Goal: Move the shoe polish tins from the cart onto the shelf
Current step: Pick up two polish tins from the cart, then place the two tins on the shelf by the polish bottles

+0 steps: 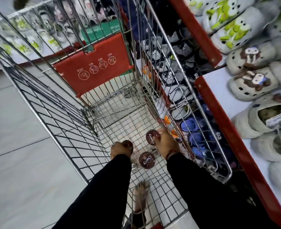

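Note:
Both my arms, in black sleeves, reach down into a wire shopping cart (57, 111). My left hand (120, 150) is closed over a dark brown shoe polish tin (128, 145) on the cart floor. My right hand (167, 143) grips a second brown tin (152, 138), tilted on edge with its lid facing me. A third tin (147, 160) lies flat on the mesh between my two wrists. The shelf (222, 98) with a red front edge runs along the right of the cart.
The shelf carries several grey furry clog slippers (252, 83); lower tiers behind the cart's right wall hold blue and dark clogs (195, 139). The cart's red child-seat flap (95, 66) stands at its far end. Grey tiled floor (16, 129) lies to the left. A sandalled foot (140, 199) shows beneath the mesh.

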`<state>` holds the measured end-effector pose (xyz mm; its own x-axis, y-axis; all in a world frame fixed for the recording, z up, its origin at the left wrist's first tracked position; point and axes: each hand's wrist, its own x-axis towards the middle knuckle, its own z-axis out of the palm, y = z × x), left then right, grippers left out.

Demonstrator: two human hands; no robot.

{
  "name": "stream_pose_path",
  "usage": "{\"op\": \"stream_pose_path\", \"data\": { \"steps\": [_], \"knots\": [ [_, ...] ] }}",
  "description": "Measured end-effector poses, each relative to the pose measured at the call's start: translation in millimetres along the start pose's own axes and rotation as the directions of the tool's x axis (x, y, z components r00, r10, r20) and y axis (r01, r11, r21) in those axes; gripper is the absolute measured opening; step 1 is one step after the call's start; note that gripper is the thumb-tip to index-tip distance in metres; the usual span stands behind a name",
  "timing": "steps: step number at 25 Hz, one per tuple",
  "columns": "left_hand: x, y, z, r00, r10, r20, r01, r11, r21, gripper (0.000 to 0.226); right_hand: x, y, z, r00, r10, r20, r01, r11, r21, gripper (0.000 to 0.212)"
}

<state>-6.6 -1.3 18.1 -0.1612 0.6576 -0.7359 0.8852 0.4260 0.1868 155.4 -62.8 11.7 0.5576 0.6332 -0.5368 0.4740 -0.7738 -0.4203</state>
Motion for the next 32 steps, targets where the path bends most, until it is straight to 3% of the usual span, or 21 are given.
{"op": "stream_pose_path", "data": {
  "steps": [5,8,12,15,18,22,26,32],
  "knots": [
    [-55.5,9.5,-29.9,0.996,0.006,-0.086,-0.036,0.933,-0.359,0.04,-41.2,2.7,-31.1,0.989,0.14,-0.039,-0.107,0.881,0.462,0.027],
    [-109.9,8.2,-42.5,0.997,0.044,-0.062,-0.072,0.809,-0.583,0.046,-77.6,5.9,-67.9,0.99,0.125,-0.067,-0.055,0.775,0.63,0.026],
    [-178.4,5.5,-55.1,0.996,0.085,0.002,-0.051,0.623,-0.781,0.052,-127.0,24.1,-115.1,0.985,0.124,-0.123,0.015,0.64,0.769,0.021],
    [-250.8,9.6,-64.1,0.983,0.183,0.019,-0.083,0.53,-0.844,0.02,-190.8,36.8,-172.5,0.962,0.139,-0.236,0.121,0.555,0.823,0.033],
    [-329.1,19.1,-71.1,0.939,0.345,0.017,-0.161,0.481,-0.862,0.014,-263.1,56.2,-231.1,0.924,0.199,-0.328,0.214,0.442,0.871,0.031],
    [-422.5,43.3,-84.0,0.817,0.576,0.028,-0.286,0.447,-0.848,0.016,-349.0,83.7,-305.4,0.884,0.187,-0.429,0.359,0.316,0.878,0.035],
    [-511.8,72.5,-83.1,0.646,0.755,0.112,-0.351,0.424,-0.835,0.011,-430.3,120.5,-372.8,0.785,0.217,-0.58,0.509,0.31,0.803,0.033],
    [-616.2,121.6,-49.8,0.378,0.901,0.215,-0.462,0.384,-0.799,0.006,-520.0,185.2,-443.3,0.612,0.347,-0.711,0.644,0.303,0.702,0.031]
  ]
}}
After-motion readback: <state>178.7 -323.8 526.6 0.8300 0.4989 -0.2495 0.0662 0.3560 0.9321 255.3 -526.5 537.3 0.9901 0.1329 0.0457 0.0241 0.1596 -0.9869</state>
